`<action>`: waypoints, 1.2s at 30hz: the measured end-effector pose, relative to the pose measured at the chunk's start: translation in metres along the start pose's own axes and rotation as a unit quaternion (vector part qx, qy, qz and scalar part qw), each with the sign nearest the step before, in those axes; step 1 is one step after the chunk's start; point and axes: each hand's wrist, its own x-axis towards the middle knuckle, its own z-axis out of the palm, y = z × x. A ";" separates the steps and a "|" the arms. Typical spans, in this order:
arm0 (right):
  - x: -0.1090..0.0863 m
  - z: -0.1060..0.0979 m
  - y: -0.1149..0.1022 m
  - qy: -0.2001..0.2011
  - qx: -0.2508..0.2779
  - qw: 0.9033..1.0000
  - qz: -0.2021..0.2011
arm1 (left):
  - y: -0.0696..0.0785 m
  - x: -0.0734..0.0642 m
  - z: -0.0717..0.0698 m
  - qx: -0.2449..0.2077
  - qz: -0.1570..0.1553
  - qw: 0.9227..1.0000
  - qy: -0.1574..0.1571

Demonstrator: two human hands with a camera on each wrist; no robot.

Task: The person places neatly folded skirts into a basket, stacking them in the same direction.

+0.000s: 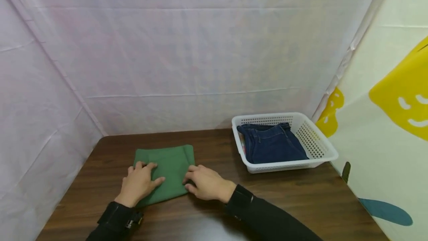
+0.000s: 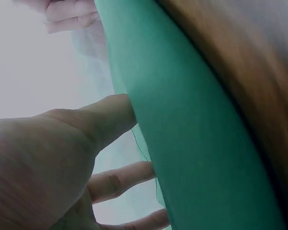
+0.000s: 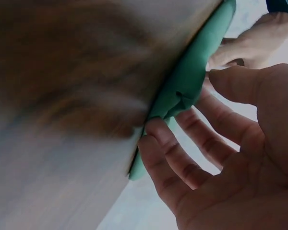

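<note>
A folded green cloth garment lies flat on the wooden table, its exact kind hidden by the folds. My left hand rests on its left part with fingers and thumb spread; in the left wrist view the thumb and fingertips touch the top of the cloth. At the garment's right edge is my right hand, fingers slightly bent. The right wrist view has its fingers touching the side of the cloth, beside a small crumple, with the thumb at the upper surface.
A white perforated plastic basket stands at the table's back right and holds folded dark blue jeans. Pale fabric walls rise behind and to the left of the brown table. Yellow figures decorate the right-hand wall.
</note>
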 end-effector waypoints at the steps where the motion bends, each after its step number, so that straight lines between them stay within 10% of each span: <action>1: -0.005 -0.001 0.002 0.001 0.011 1.000 0.000 | 0.004 -0.002 0.001 0.001 0.004 1.000 0.002; 17: -0.074 -0.014 0.005 0.064 0.042 0.997 0.024 | 0.049 -0.019 0.006 0.002 0.069 0.998 -0.006; 36: -0.135 -0.028 0.017 0.049 0.110 0.990 0.072 | 0.086 -0.040 0.016 -0.047 0.161 0.985 -0.047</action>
